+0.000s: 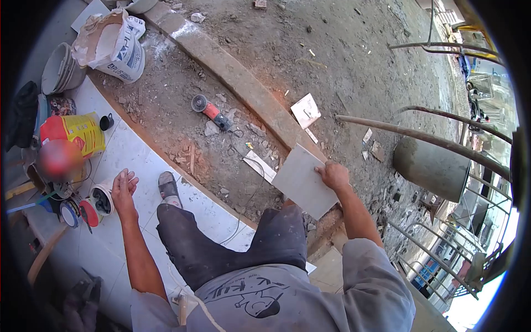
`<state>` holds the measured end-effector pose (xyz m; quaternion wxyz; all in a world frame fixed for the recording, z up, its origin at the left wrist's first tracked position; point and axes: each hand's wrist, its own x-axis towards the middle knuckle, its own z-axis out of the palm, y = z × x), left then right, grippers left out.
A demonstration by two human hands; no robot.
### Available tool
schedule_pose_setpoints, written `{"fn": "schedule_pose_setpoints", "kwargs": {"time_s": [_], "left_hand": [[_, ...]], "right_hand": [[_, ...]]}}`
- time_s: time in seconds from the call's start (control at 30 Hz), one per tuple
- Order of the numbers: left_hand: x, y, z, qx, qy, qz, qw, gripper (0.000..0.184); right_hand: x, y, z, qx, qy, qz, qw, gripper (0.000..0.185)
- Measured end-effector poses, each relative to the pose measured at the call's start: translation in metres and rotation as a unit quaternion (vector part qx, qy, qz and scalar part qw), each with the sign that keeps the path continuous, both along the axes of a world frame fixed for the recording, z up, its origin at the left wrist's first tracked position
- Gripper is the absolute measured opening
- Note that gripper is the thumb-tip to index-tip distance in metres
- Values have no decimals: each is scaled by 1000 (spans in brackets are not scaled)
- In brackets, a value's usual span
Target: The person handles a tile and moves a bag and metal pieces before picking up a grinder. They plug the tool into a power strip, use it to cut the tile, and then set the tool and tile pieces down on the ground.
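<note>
My right hand (334, 176) grips a pale square tile (303, 180) by its right edge, thumb on top and the other fingers hidden underneath. The tile is held out in front of my right knee. My left hand (125, 189) is raised on the other side, fingers stretched out and nothing in it. Close to that hand stands a white bucket (102, 193) with dark things inside, and a red-rimmed tub (88, 213) is beside it. On the dirt ahead lies a red angle grinder (213, 113) with its disc to the left.
A long concrete curb (221, 72) crosses the dirt. A cut tile piece (305, 110) lies on it. An open powder sack (119, 52), grey buckets (57, 69) and a yellow-red bag (77, 133) stand left. Bent metal bars (426, 134) and a grey drum (428, 166) are right.
</note>
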<state>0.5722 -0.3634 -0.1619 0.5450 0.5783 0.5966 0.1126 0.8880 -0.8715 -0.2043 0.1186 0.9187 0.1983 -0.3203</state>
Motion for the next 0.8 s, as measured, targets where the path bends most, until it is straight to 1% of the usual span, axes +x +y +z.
{"fn": "schedule_pose_setpoints", "kwargs": {"time_s": [0.03,0.07,0.1,0.13,0.17,0.2,0.23,0.27,0.3,0.33,0.4,0.47,0.53,0.6,0.73,0.8], "left_hand": [[-4,-44,-24,-13,14,35,999,42],[-9,-88,-50,-28,36,61,997,43],[-6,-141,-69,-74,56,90,992,43],[-2,-205,-87,-118,73,125,982,43],[-6,-266,-113,-173,86,113,975,41],[9,-330,-127,-240,106,98,960,38],[23,-385,-134,-288,120,13,950,38],[36,-428,-138,-310,109,-94,940,36],[31,-464,-154,-318,20,-167,933,35],[40,-481,-159,-329,45,-245,911,36],[47,-497,-179,-388,50,-162,906,35],[41,-488,-206,-316,117,-174,925,33],[45,-471,-221,-246,141,-106,953,30],[48,-452,-225,-221,196,-84,952,32],[47,-449,-229,-201,224,-79,950,33],[52,-460,-232,-232,212,-73,946,32]], "right_hand": [[28,-11,-37,8,7,8,1000,54],[49,-22,-74,-1,56,35,998,55],[52,-41,-105,-16,119,54,991,57],[63,-54,-131,-23,150,74,986,57],[82,-63,-158,-26,169,101,980,57],[94,-78,-188,-25,181,101,978,57],[105,-92,-216,-18,179,110,977,58],[113,-104,-241,-11,176,117,977,58],[121,-113,-262,-9,182,115,976,58],[130,-120,-280,-9,176,128,976,59],[142,-129,-307,-7,179,140,974,60],[153,-131,-327,-23,194,126,973,63],[162,-133,-351,-22,198,122,972,66],[167,-132,-366,9,179,146,973,68],[161,-121,-386,13,201,155,967,63],[147,-129,-410,116,75,149,979,54]]}}
